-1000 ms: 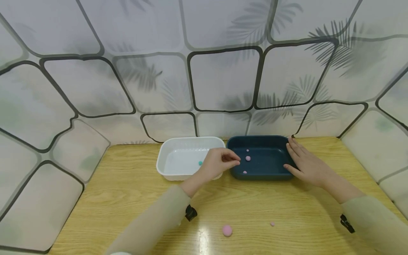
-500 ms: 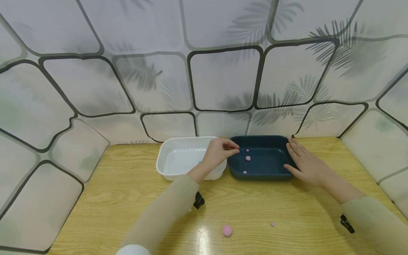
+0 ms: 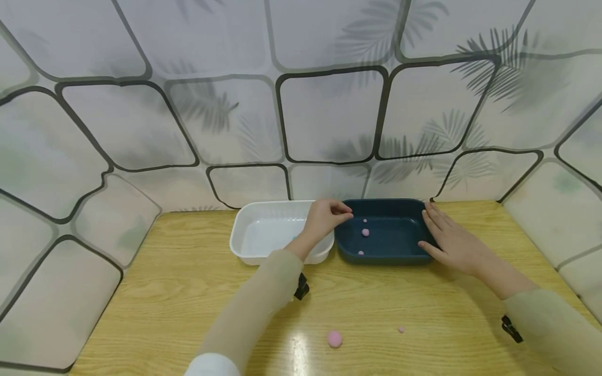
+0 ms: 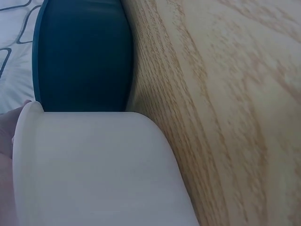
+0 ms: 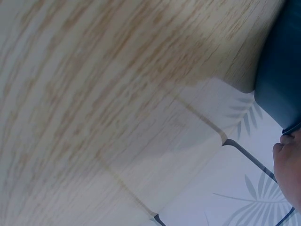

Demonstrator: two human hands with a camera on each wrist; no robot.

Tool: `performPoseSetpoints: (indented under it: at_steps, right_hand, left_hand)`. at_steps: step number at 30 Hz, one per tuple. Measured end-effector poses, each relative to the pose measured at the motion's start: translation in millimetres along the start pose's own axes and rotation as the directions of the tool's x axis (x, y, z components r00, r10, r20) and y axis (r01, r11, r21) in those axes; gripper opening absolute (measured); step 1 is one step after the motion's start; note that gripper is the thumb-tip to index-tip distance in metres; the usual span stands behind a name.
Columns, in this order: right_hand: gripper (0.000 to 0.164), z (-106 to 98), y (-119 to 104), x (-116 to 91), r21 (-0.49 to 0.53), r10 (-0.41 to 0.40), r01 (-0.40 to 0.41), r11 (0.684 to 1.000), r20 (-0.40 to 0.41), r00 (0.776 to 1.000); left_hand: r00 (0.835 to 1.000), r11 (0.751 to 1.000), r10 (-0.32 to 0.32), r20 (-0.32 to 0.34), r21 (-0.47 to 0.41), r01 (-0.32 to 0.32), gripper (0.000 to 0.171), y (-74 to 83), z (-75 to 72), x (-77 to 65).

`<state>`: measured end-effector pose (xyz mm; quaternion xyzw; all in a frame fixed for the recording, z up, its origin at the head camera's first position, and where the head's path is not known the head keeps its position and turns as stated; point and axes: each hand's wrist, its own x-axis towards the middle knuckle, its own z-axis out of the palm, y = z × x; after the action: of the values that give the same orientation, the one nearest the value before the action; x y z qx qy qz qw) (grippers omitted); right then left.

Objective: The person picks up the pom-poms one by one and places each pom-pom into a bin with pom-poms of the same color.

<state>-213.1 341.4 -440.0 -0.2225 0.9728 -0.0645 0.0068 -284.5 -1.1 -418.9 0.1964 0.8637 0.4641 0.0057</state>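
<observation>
My left hand (image 3: 323, 222) reaches over the right end of the white tray (image 3: 254, 256), its thumb and fingertips close together above the left rim of the dark blue tray (image 3: 397, 235). Whether a small thing sits between those fingertips cannot be made out. Inside the blue tray lie a pink ball (image 3: 365, 233) and two smaller pink balls, one behind it (image 3: 365, 221) and one in front (image 3: 360, 253). My right hand (image 3: 453, 245) rests with extended fingers on the blue tray's right rim. A bit of turquoise (image 3: 294, 238) in the white tray is mostly hidden by my left arm.
Nearer me on the wooden table (image 3: 188, 292) lie a larger pink ball (image 3: 335, 339) and a tiny pink ball (image 3: 401, 329). The trays stand side by side near the table's back edge, before a patterned backdrop (image 3: 329, 115).
My left hand has shifted slightly away from me, and its forearm has swung to the right, covering most of the turquoise bit. The right hand stays on the blue tray's rim.
</observation>
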Motion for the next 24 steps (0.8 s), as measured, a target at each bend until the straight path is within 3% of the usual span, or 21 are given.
performPoseSetpoints:
  at_steps: [17, 24]
  right_hand:
    - [0.088, -1.1, -1.0, 1.0, -0.003, -0.005, 0.005, 1.0, -0.003, 1.0]
    - [0.089, -1.5, -1.2, 0.8, -0.015, -0.005, 0.005, 1.0, -0.004, 1.0]
  left_hand:
    - [0.999, 0.999, -0.039, -0.022, 0.013, 0.039, 0.014, 2.4, 2.5, 1.7]
    - [1.0, 0.999, -0.02, -0.008, -0.031, 0.02, 0.014, 2.6, -0.7, -2.8]
